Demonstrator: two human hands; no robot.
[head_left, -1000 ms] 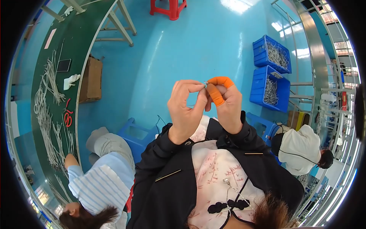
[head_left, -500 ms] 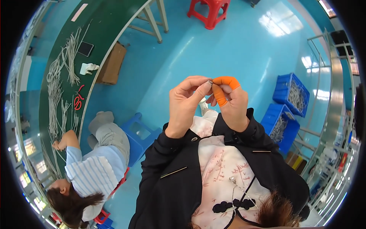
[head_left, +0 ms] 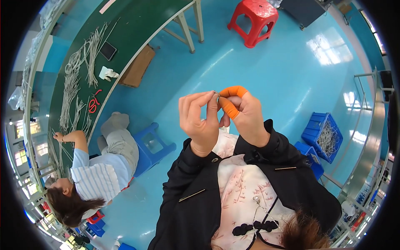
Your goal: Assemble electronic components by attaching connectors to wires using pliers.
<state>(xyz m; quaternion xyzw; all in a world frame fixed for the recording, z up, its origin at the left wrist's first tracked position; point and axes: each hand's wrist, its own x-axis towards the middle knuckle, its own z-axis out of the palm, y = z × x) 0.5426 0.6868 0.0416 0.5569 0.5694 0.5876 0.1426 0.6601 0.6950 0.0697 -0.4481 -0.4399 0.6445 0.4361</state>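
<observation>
In front of my chest my left hand (head_left: 201, 118) and my right hand (head_left: 246, 114) meet at the fingertips, raised over the blue floor. Orange finger covers (head_left: 234, 91) wrap the thumb and index finger of my right hand. Between the pinched tips of both hands sits a tiny greyish piece (head_left: 216, 94), too small to name. Both thumbs and index fingers are closed on it, and most of it is hidden by the fingers.
To the left a co-worker (head_left: 100, 171) sits at a green table (head_left: 133, 21) with bundles of grey cables (head_left: 71, 91), red-handled pliers (head_left: 94, 102) and a phone (head_left: 108, 51). A blue stool (head_left: 152, 146), a red stool (head_left: 256, 21), a cardboard box (head_left: 138, 66) and blue crates (head_left: 312, 129) stand around.
My hands stay joined at the fingertips and have shifted slightly left. The whole view has turned, so the red stool and table sit lower and further right. The co-worker's hand has moved a little.
</observation>
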